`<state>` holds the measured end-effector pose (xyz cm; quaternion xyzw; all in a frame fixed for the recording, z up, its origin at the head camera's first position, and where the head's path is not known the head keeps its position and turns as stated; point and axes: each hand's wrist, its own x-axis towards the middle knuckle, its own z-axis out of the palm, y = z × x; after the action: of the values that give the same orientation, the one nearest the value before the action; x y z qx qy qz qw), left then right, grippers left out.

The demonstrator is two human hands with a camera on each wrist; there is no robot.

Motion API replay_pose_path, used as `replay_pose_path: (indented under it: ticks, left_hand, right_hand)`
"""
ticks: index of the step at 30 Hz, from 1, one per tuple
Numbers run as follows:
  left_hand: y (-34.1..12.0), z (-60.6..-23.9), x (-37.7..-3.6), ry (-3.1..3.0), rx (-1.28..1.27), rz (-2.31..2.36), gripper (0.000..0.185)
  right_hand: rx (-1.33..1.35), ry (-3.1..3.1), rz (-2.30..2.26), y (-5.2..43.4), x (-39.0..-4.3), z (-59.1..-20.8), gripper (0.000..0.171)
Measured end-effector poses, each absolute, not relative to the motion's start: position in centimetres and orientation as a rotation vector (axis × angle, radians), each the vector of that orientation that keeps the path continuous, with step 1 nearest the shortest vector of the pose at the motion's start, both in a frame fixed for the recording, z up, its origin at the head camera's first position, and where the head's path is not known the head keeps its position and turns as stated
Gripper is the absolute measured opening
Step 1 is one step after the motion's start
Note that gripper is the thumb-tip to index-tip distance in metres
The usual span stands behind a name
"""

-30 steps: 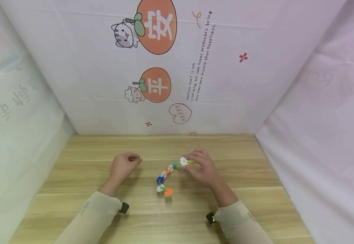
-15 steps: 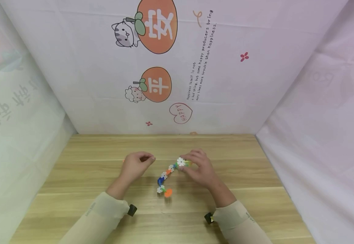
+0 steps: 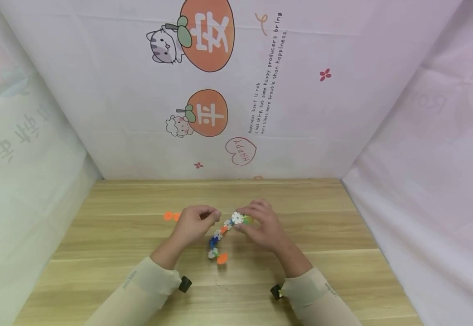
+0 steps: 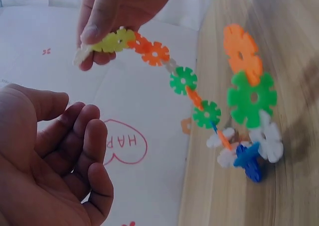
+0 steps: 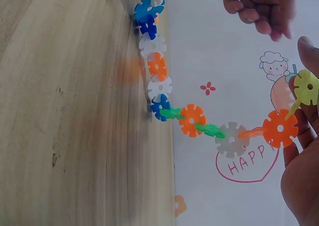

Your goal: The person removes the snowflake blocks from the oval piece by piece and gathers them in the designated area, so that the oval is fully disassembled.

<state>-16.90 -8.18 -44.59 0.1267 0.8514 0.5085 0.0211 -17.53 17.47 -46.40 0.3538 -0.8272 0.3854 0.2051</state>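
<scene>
A chain of linked plastic snowflake discs [image 4: 183, 80], in white, green, orange, blue and yellow, curves up from the wooden table. My right hand [image 3: 263, 226] pinches its raised end between thumb and fingers, at a white disc [image 3: 237, 218] beside yellow ones. The lower end lies on the table and finishes in an orange disc [image 4: 241, 52] joined to a green disc [image 4: 251, 99]. My left hand [image 3: 195, 224] hovers just left of the raised end. Its fingers are loosely curled, with a gap to the thumb and nothing between them [image 4: 60, 146].
Two orange discs [image 3: 168, 216] show on the table [image 3: 110, 235] behind the left hand, at its left. A white printed sheet [image 3: 293, 113] stands as a wall at the table's far edge, with more white cloth on both sides.
My left hand has moved right toward the chain's raised end, uncovering the orange discs behind it. The right hand has shifted slightly left with the chain.
</scene>
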Motion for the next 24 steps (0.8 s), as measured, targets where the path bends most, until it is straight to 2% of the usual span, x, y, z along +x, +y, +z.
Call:
replay_pose_path:
  ticks: [24]
  left_hand:
    - [-5.9, -44.4, -16.7, 2.459, 0.531, 1.638, 0.028]
  right_hand:
    - [1.018, -2.257, 1.044, 16.6, -17.6, -46.5, 0.037]
